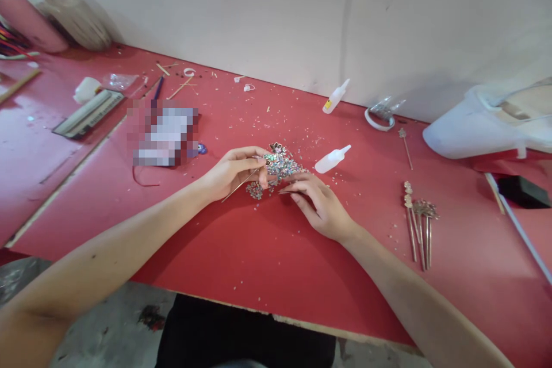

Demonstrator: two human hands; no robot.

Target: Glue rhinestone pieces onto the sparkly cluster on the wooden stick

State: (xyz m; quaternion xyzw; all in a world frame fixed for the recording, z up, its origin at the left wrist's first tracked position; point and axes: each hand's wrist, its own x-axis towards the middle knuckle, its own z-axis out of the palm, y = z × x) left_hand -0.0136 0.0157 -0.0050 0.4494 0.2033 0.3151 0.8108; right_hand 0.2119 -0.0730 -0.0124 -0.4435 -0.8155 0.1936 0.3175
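My left hand [241, 169] pinches a thin metal hairpin [238, 186], its stick slanting down to the left and its ornamented end [276, 149] at my fingertips. Below and behind that end lies a pile of small glittering stones [282, 168] on the red table. My right hand [317, 201] is at the pile's right edge with thumb and forefinger close together; anything between them is too small to name. A smaller heap of stones [254, 190] sits beneath my left fingers. To the right of the pile, a white glue bottle [333, 159] lies on its side.
A second glue bottle [336, 98] is near the wall. Several finished-looking hairpins [422, 230] lie at the right, with a single one [405, 146] behind them. A white container [474, 126] is at the far right. At the left are a blurred rectangular object [166, 135] and a boxed strip [88, 115].
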